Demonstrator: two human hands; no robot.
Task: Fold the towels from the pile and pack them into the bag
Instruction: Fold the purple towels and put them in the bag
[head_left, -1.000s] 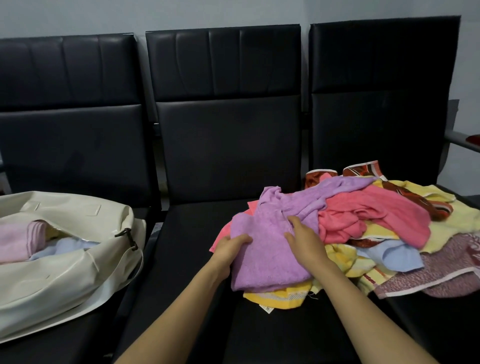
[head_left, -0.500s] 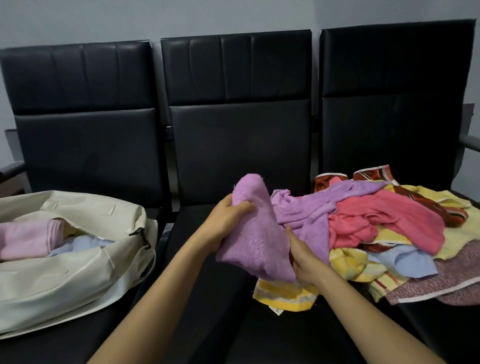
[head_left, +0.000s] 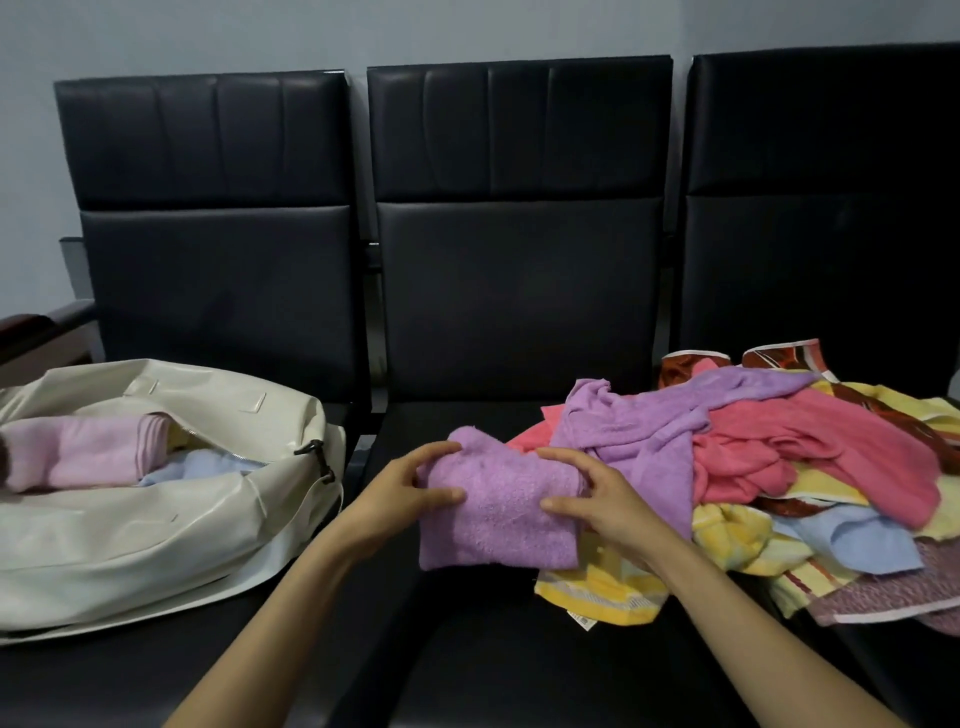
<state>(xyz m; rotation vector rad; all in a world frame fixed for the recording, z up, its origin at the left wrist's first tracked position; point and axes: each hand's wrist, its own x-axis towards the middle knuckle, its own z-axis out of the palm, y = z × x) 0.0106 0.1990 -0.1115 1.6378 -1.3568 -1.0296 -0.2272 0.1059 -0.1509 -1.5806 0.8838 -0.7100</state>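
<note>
I see a plain lilac towel (head_left: 498, 514) between left hand (head_left: 400, 493) and right hand (head_left: 602, 504). Right of that hand lie a coral-pink towel (head_left: 831, 447), a yellow striped towel (head_left: 608, 592) and a pale blue towel (head_left: 857, 545). Left of the left hand is a cream bag (head_left: 130, 535).

Only 2 arms and 2 hands of the person show. The slim left forearm (head_left: 291, 597) and the slim right forearm (head_left: 727, 613) are bare all the way down to the bottom edge. The bare left hand (head_left: 410, 488) and the bare right hand (head_left: 597, 499) have smooth skin and long, thin fingers.
</note>
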